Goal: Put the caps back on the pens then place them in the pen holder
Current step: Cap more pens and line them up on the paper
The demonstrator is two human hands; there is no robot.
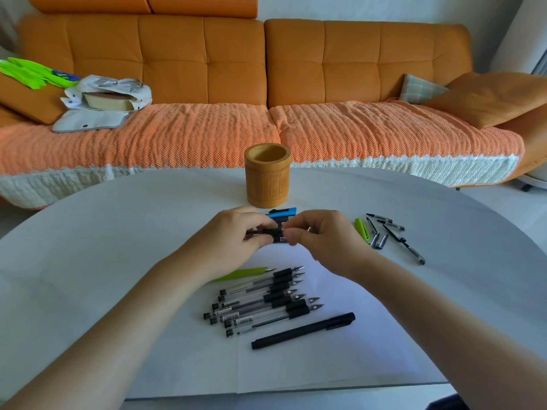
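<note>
Between both hands' grips (pixel 278 232) (pinched): black pen (pixel 279 232).

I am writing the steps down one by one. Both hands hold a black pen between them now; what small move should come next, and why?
Probably push the two pieces together until the cap seats. The left hand and right hand meet on a black pen above the table, though the fingers hide the joint. The pen holder looks empty, and the uncapped pens and loose caps wait.
</note>
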